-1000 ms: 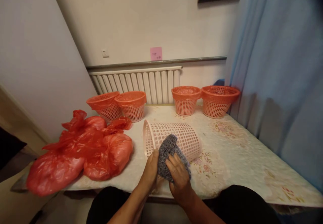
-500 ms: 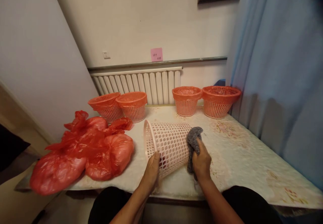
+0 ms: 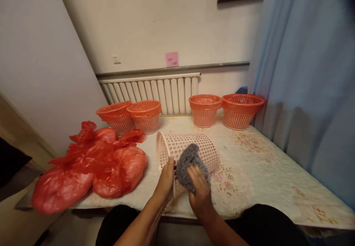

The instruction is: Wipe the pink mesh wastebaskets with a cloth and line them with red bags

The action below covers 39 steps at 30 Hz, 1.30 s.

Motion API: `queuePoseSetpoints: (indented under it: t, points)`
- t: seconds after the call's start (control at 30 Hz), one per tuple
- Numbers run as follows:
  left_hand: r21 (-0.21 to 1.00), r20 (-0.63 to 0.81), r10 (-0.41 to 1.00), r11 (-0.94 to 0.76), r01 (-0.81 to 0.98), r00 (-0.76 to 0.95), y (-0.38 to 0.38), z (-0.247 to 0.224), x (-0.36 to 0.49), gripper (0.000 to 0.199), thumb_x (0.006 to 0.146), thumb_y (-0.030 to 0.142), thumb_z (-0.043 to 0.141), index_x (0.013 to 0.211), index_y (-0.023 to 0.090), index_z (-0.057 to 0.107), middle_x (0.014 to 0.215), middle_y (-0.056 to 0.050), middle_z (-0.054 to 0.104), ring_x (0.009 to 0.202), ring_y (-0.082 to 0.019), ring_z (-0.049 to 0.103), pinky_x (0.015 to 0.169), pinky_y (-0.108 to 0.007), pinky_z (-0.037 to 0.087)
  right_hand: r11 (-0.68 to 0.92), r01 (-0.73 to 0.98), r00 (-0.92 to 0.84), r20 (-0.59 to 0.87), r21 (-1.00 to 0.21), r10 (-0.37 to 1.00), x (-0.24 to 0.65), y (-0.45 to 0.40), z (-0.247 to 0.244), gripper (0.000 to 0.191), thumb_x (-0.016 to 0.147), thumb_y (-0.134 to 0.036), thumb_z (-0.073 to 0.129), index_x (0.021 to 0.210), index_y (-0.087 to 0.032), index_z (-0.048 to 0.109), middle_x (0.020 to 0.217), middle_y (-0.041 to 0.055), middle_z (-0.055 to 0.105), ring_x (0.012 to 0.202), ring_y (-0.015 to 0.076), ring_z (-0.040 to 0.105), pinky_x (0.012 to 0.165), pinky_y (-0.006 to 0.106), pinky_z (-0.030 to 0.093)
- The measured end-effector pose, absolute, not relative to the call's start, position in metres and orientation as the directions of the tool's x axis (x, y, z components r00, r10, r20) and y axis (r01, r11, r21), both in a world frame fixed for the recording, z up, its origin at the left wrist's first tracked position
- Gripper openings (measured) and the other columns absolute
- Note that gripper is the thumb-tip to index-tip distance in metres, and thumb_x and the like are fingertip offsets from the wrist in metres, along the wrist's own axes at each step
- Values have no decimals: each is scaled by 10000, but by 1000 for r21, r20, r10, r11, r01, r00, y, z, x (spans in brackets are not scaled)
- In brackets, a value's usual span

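Observation:
A pale pink perforated plastic wastebasket lies on its side on the table, its open mouth facing left. My left hand grips the basket's rim, the thumb on the outside and the other fingers hidden inside. Pressed against the near side of the basket is a grey cloth. My right hand lies over the cloth, fingers bent and holding it to the basket wall.
Red knotted plastic bags, bulging, lie at the left. Two red-lined baskets stand behind them, and two more lined baskets at the back right. A floral tablecloth covers the table; a blue curtain hangs at the right.
My right hand has moved left with the cloth, from the basket's base end to the middle of its near side. My left hand keeps its grip on the rim.

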State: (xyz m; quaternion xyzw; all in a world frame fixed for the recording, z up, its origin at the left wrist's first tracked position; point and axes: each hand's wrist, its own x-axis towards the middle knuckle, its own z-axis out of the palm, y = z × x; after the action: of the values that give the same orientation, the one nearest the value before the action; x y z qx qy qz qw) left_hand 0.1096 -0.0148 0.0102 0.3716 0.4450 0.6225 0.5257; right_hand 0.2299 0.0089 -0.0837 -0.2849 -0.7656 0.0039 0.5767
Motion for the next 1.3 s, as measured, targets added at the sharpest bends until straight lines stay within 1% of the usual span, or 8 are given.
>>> queuePoseSetpoints:
  t: [0.1, 0.23, 0.53, 0.63, 0.83, 0.93, 1.07, 1.3]
  points:
    - [951, 2, 979, -66, -303, -206, -12, 16, 108, 668, 795, 701, 476, 952, 90, 696, 910, -121, 754, 923, -262, 671, 899, -378, 482, 886, 399, -242, 904, -237, 352, 224, -5, -82, 646, 751, -23, 405, 1383, -148, 434, 1348, 124, 530, 1346, 295, 382, 1011, 527, 458]
    - [949, 34, 985, -84, -303, -170, -13, 15, 108, 651, 836, 671, 439, 1014, 95, 685, 941, -115, 750, 944, -252, 661, 930, -378, 461, 890, 412, -215, 928, -197, 305, 227, 1, -77, 633, 765, 13, 368, 1370, -158, 444, 1280, 124, 584, 1324, 274, 417, 998, 533, 472]
    - [985, 100, 976, -125, -121, -192, -25, -15, 109, 641, 823, 655, 481, 1055, 93, 681, 1064, -133, 724, 1100, -289, 602, 1007, -391, 412, 873, 441, -232, 912, -210, 337, 238, 19, -84, 711, 719, 25, 362, 1403, -167, 396, 1339, 117, 538, 1327, 264, 413, 1036, 557, 425]
    - [977, 61, 984, -93, -190, -167, -23, -17, 106, 662, 832, 658, 463, 1107, 87, 654, 1093, -158, 711, 1107, -289, 610, 1010, -402, 415, 798, 525, -149, 891, -296, 429, 251, 42, -89, 706, 709, 18, 367, 1391, -155, 418, 1341, 117, 539, 1322, 259, 417, 1061, 545, 396]
    - [968, -12, 985, -32, -251, -171, -23, -17, 106, 717, 781, 706, 494, 1112, 90, 650, 1092, -181, 706, 1051, -298, 642, 959, -420, 459, 415, 574, 297, 651, -706, 698, 283, 83, -92, 575, 733, -98, 412, 1296, -109, 534, 1267, 150, 599, 1170, 280, 569, 997, 482, 459]
    - [965, -23, 986, -21, -260, -165, -22, -15, 106, 749, 743, 728, 521, 1096, 82, 657, 1083, -187, 707, 1038, -305, 646, 931, -416, 476, 341, 549, 366, 586, -763, 723, 283, 85, -92, 568, 731, -131, 427, 1286, -94, 543, 1252, 158, 609, 1159, 291, 576, 999, 479, 453]
    - [938, -27, 989, -26, -345, -147, -19, -4, 110, 738, 758, 710, 527, 1140, 88, 636, 1039, -180, 722, 1001, -294, 663, 909, -410, 482, 517, 554, 210, 710, -653, 672, 263, 64, -90, 581, 753, -94, 414, 1326, -119, 503, 1316, 136, 563, 1234, 267, 518, 1032, 470, 433]
    - [933, -12, 984, -52, -355, -178, -12, 15, 110, 653, 797, 679, 502, 997, 86, 687, 929, -132, 747, 923, -259, 669, 886, -377, 481, 883, 412, -234, 910, -225, 342, 229, 2, -82, 689, 730, -9, 390, 1404, -153, 398, 1344, 119, 525, 1347, 291, 377, 1035, 535, 425]
